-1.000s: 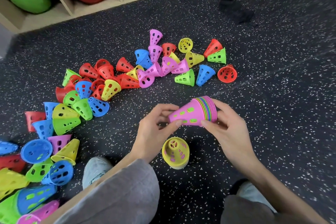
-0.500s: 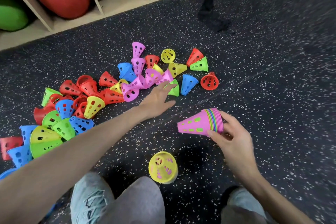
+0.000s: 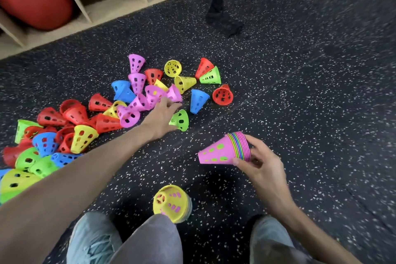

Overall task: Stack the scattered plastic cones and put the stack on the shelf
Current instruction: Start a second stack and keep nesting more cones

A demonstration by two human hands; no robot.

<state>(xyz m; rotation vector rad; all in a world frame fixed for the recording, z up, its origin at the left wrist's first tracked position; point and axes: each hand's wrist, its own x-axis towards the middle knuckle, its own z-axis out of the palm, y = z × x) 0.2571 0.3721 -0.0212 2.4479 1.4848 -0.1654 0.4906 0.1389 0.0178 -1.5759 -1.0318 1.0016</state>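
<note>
Right hand (image 3: 260, 165) grips nested cone stack (image 3: 225, 150) by wide end, pink outermost, tip pointing 9 o'clock, off floor. Left hand (image 3: 161, 117) extended toward 12 o'clock, fingertips at pink cone (image 3: 174, 94) in scattered pile (image 3: 85, 122); grasp unclear. Green cone (image 3: 180, 120) just beside left hand. Yellow-topped stack (image 3: 171, 203) stands at 6 o'clock. Shelf (image 3: 111, 5) at 11 o'clock.

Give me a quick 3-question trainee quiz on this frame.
1. True or false: the right hand holds the nested stack by its wide end.
2. The left hand reaches toward: A) a pink cone, B) the red ball, C) the black cloth.
3. What colour is the outermost cone of the second stack on the floor between the knees?

Key: 1 true; 2 A; 3 yellow.
</note>
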